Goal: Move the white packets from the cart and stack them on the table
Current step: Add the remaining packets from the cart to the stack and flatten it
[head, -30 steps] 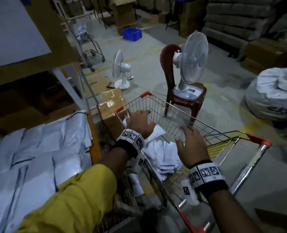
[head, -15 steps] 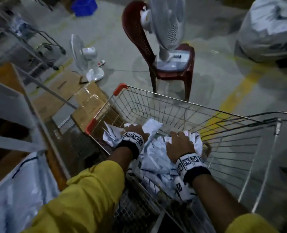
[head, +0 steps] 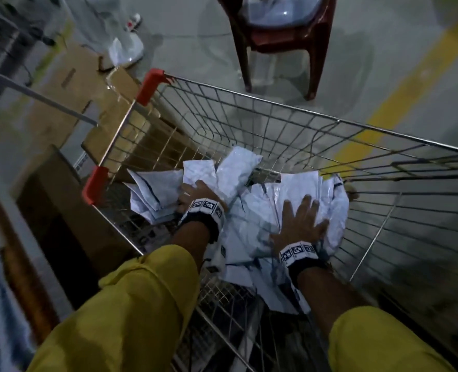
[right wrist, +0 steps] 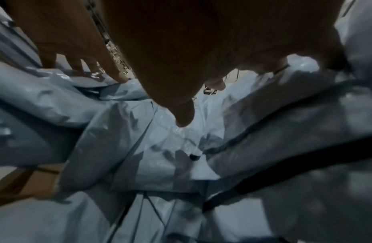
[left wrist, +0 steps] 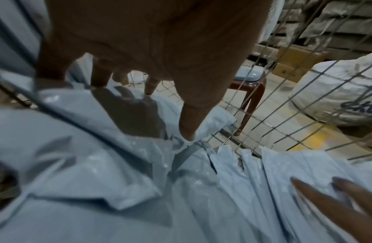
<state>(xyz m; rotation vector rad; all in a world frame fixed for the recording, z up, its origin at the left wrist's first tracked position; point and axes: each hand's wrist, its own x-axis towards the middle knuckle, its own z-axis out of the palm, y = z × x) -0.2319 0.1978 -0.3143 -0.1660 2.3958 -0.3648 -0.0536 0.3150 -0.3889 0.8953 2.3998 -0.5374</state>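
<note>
In cart, both hands' grip released: L hand, R hand flat on white packets.

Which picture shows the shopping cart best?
The head view. It looks down on the cart, showing its wire sides, its red corners and the white packets inside. The left wrist view shows only a piece of wire side behind the left hand. The right wrist view shows mostly packets, hardly any cart.

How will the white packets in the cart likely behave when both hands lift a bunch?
The white packets look creased and bent, so probably floppy and light. Their glossy film suggests layers may slip apart. The right hand lies flat on the heap, so a looser bunch could sag or spill.
</note>
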